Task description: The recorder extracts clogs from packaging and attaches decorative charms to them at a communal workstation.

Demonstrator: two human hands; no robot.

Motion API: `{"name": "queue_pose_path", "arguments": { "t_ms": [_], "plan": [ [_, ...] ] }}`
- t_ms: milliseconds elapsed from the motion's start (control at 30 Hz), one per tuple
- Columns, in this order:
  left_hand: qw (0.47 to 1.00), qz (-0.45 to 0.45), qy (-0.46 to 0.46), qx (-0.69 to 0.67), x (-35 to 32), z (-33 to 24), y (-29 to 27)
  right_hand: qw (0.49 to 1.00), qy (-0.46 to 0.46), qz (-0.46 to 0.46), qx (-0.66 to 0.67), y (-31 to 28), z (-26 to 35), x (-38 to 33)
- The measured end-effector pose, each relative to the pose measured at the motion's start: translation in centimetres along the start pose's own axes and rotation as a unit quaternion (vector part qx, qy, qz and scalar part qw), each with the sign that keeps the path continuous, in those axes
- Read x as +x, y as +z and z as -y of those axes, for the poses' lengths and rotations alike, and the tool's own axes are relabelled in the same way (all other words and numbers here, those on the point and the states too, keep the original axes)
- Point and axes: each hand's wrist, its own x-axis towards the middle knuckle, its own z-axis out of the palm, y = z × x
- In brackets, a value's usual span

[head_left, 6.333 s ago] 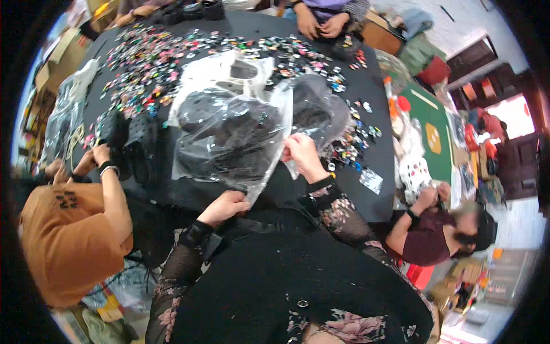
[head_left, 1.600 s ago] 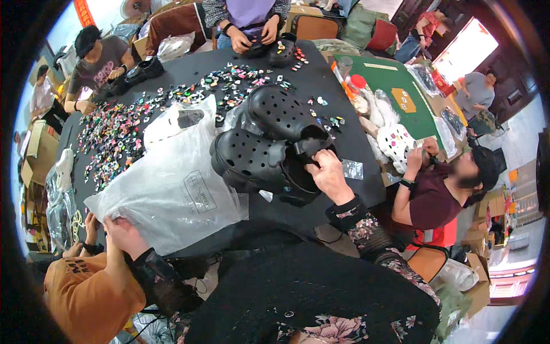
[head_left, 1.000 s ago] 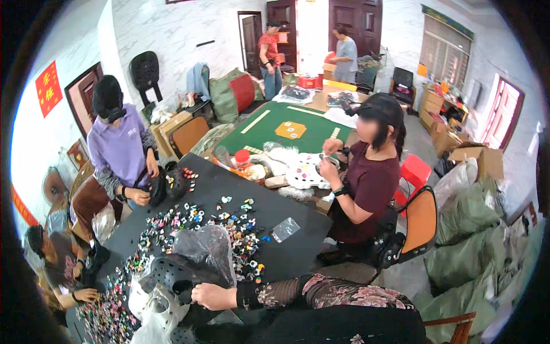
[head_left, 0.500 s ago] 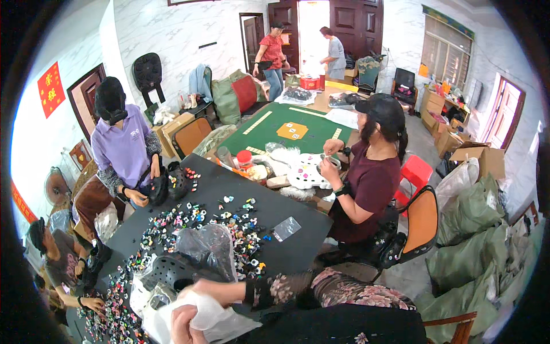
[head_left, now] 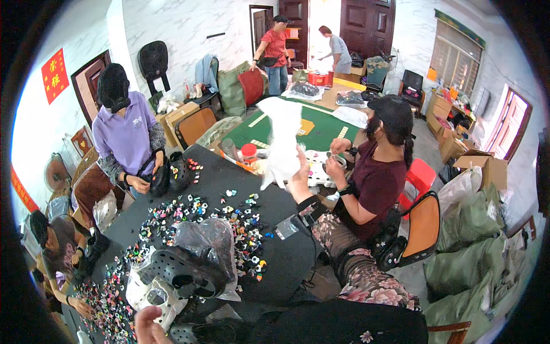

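Note:
My right hand is stretched out over the far right part of the black table, gripping a crumpled white sheet that stands up from the fingers. Low at the front edge, my left hand shows only a few fingers, apart and holding nothing I can see. Just beyond it lie a white clog and a black clog with holes. A clear plastic bag rests against them. Another dark clog is at the near edge.
Small colourful shoe charms cover much of the table. A small clear packet lies near its right edge. Co-workers sit at the right and left; another in purple handles a black clog. Green sacks line the right side.
My right hand has swung up and away to the right with the white sheet, uncovering the clogs. My left hand has drawn back off the sheet to the lower edge.

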Motion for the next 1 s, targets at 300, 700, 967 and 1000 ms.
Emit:
{"name": "queue_pose_path", "arguments": {
  "t_ms": [300,700,967,1000],
  "plan": [
    [0.996,-0.015,0.083,-0.026,4.3,-2.9,-1.1,0.718,-0.15,0.11,-0.671,-12.1,-3.2,0.1],
    [0.987,-0.087,0.115,0.071,5.0,-3.2,-1.5,0.628,0.025,0.192,-0.754,-16.7,-4.2,-2.8],
    [0.988,0.011,0.084,0.128,1.1,-8.9,-6.7,0.737,0.112,0.397,-0.536,-2.1,-4.3,-8.9],
    [0.988,0.013,0.081,0.132,0.3,-8.3,-6.9,0.751,0.133,0.412,-0.499,1.9,-2.8,-10.2]
  ]
}}
